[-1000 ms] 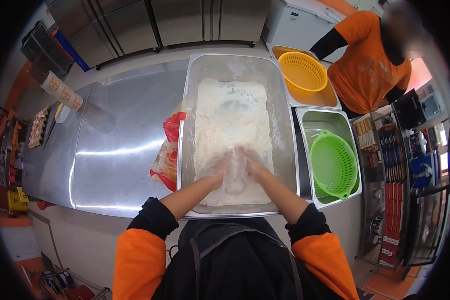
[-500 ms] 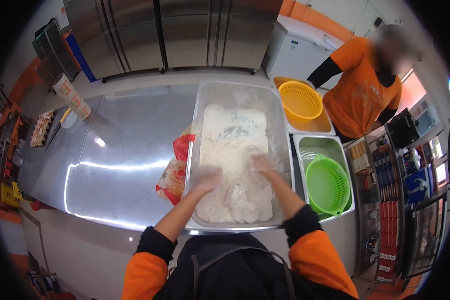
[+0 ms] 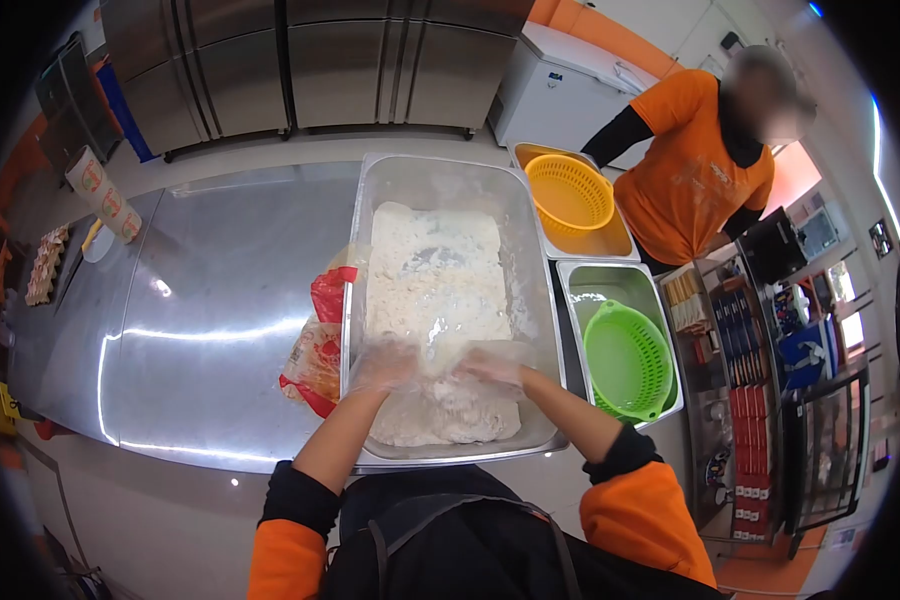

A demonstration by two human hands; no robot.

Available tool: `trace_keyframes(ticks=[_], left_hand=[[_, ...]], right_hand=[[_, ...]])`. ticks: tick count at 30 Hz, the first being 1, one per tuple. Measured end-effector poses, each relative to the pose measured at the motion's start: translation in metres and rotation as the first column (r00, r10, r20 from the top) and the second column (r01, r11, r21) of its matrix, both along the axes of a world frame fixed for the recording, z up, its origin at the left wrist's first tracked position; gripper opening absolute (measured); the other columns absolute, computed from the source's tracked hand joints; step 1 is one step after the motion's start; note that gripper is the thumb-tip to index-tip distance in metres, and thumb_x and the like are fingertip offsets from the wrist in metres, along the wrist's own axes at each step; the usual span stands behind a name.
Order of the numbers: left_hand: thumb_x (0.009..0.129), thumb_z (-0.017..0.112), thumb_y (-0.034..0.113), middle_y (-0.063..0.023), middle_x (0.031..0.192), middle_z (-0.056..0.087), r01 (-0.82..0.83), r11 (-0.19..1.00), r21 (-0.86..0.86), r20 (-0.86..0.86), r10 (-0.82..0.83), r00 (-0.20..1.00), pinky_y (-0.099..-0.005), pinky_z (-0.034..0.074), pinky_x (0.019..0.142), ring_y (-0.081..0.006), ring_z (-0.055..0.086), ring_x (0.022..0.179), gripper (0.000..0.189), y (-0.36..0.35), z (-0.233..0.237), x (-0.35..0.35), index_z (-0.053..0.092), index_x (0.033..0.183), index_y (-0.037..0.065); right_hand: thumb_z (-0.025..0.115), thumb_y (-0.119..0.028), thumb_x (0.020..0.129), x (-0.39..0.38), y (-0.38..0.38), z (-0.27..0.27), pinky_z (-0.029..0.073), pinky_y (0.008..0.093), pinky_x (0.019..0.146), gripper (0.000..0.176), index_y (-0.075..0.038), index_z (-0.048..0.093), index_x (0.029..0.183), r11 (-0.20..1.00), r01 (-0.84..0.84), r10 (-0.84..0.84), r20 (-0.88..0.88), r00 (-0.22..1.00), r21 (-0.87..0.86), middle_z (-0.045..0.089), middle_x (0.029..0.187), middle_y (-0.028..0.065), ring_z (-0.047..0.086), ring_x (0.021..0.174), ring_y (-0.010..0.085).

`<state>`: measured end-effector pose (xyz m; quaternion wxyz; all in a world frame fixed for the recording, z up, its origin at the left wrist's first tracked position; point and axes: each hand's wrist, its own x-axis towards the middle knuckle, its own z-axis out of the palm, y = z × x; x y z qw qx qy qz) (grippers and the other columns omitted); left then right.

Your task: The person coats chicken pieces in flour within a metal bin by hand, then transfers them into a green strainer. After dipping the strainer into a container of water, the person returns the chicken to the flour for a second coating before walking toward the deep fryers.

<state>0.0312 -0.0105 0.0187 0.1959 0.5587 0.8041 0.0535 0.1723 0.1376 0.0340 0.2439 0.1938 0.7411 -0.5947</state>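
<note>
A deep steel pan (image 3: 536,300) holds a broad bed of white flour (image 3: 435,285), with a lumpier, heaped part (image 3: 450,412) at the near end. Both hands wear thin clear plastic gloves and work in this flour. My left hand (image 3: 387,366) is on the near left side by the pan wall, fingers pointing inward. Opposite it, my right hand (image 3: 492,364) reaches inward from the right. Loose flour lies between the two hands. Flour and blur hide the fingertips, so I cannot tell how far the fingers are closed.
A torn red and clear bag (image 3: 317,345) lies against the pan's left side. Right of the pan are a yellow basket (image 3: 570,192) and a green basket (image 3: 625,360) in steel pans. A person in orange (image 3: 695,150) stands beyond. Egg trays (image 3: 47,265) and a printed roll (image 3: 103,195) are far left.
Both hands have drawn nearer to each other and toward the pan's near end. The view has shifted, so the pan sits further left in the picture.
</note>
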Motion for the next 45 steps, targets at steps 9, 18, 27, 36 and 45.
trace_keyframes(ticks=[9, 18, 27, 36, 45], left_hand=[[0.078, 0.013, 0.048, -0.0185, 0.118, 0.03, -0.171, 0.957, -0.236, 0.715, 0.29, 0.636, -0.0306, 0.02, 0.091, -0.0265, 0.03, 0.11, 0.063, 0.026, -0.006, 0.037, 0.033, 0.113, -0.001], [0.081, 0.032, 0.035, -0.0106, 0.113, 0.039, -0.31, 0.951, 0.002, 0.828, 0.172, 0.534, -0.0269, 0.025, 0.088, -0.0203, 0.034, 0.105, 0.045, 0.02, -0.079, 0.043, 0.036, 0.113, 0.004], [0.077, 0.042, 0.021, -0.0043, 0.082, 0.052, -0.472, 0.841, -0.263, 0.924, 0.361, 0.129, -0.0255, 0.037, 0.071, -0.0157, 0.046, 0.078, 0.02, 0.018, -0.041, -0.012, 0.052, 0.085, 0.005], [0.069, 0.039, 0.024, -0.0167, 0.09, 0.052, -0.123, 0.991, -0.053, -0.097, 0.118, 0.988, -0.0371, 0.039, 0.072, -0.0299, 0.05, 0.082, 0.03, 0.015, -0.01, -0.022, 0.056, 0.083, 0.004], [0.077, 0.03, 0.033, -0.0154, 0.107, 0.044, 0.047, 0.996, -0.075, 0.295, -0.023, 0.955, -0.0304, 0.032, 0.083, -0.0258, 0.042, 0.099, 0.039, 0.011, -0.067, -0.005, 0.044, 0.106, 0.01]], right_hand=[[0.028, -0.036, 0.083, 0.06, 0.002, -0.063, 0.021, 0.0247, 0.091, 0.048, -0.001, 0.029, 0.116, 0.947, 0.038, -0.063, 0.069, 0.996, 0.32, 0.03, 0.119, 0.0115, 0.029, 0.109, 0.0175], [0.029, -0.041, 0.081, 0.01, -0.044, -0.086, 0.023, 0.0283, 0.088, 0.049, -0.006, 0.032, 0.115, 0.793, 0.522, -0.543, 0.023, 0.839, -0.314, 0.036, 0.114, 0.0068, 0.033, 0.103, 0.0176], [0.046, -0.037, 0.071, 0.009, 0.019, 0.045, 0.038, 0.0329, 0.065, 0.038, -0.005, 0.051, 0.091, 0.841, 0.163, -0.069, -0.196, 0.978, 0.516, 0.053, 0.084, 0.0147, 0.05, 0.077, 0.0262], [0.044, -0.025, 0.076, -0.072, 0.05, -0.166, 0.037, 0.0251, 0.067, 0.026, -0.006, 0.054, 0.091, 0.943, 0.144, 0.083, -0.631, 0.772, 0.299, 0.055, 0.084, 0.0082, 0.048, 0.078, 0.0147], [0.035, -0.026, 0.08, 0.01, 0.021, -0.049, 0.037, 0.024, 0.073, 0.032, -0.006, 0.048, 0.101, 0.984, 0.102, -0.126, -0.166, 0.978, -0.146, 0.05, 0.097, 0.0044, 0.046, 0.086, 0.0119]])
